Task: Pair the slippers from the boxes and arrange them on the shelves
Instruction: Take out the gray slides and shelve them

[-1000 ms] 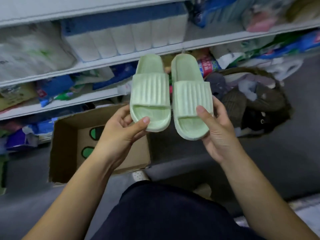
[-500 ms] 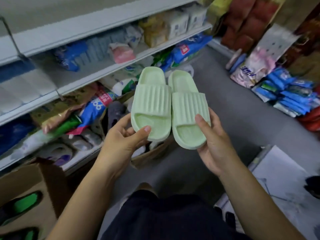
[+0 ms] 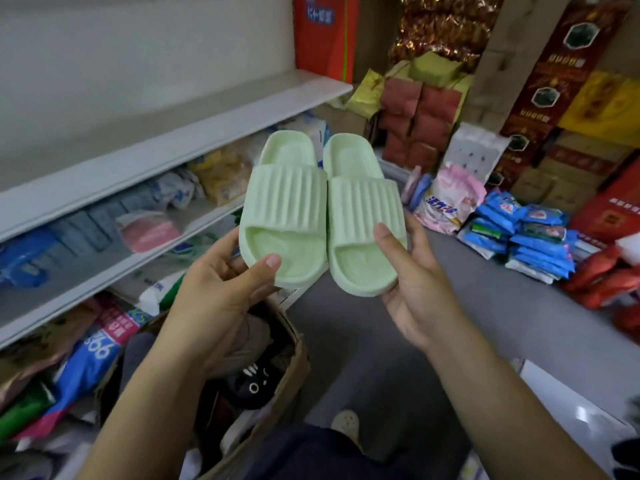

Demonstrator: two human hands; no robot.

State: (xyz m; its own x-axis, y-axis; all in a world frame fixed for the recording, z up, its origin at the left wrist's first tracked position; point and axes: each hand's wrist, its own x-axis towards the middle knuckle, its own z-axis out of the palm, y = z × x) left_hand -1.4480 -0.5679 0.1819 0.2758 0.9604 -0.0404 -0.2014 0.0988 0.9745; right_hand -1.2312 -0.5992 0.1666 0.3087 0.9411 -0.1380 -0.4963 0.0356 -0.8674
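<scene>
Two slippers [image 3: 284,216] [image 3: 363,226], two hands [image 3: 221,292] [image 3: 415,285], one box [image 3: 298,362]

1. Left grip [image 3: 221,289]: fingertips hidden under the green slippers [image 3: 322,216]; thumb shows.
2. Right grip [image 3: 412,282]: same, fingers mostly behind the pair.
3. Cardboard box [image 3: 296,365], below-left of slippers: partly behind forearm [image 3: 156,393], cut by btm edge; contents dark, unclear.
4. Shelf packs [image 3: 149,223], left of slippers: blurred, labels unreadable.
5. White shoe [image 3: 344,422], below slippers: half hidden by dark clothing [image 3: 311,455].

Blue packets [image 3: 540,237] lie stacked on the grey floor [image 3: 485,323] to the right of the right hand [image 3: 412,282]; red packs [image 3: 415,123] and an orange carton [image 3: 322,36] stand beyond it.
</scene>
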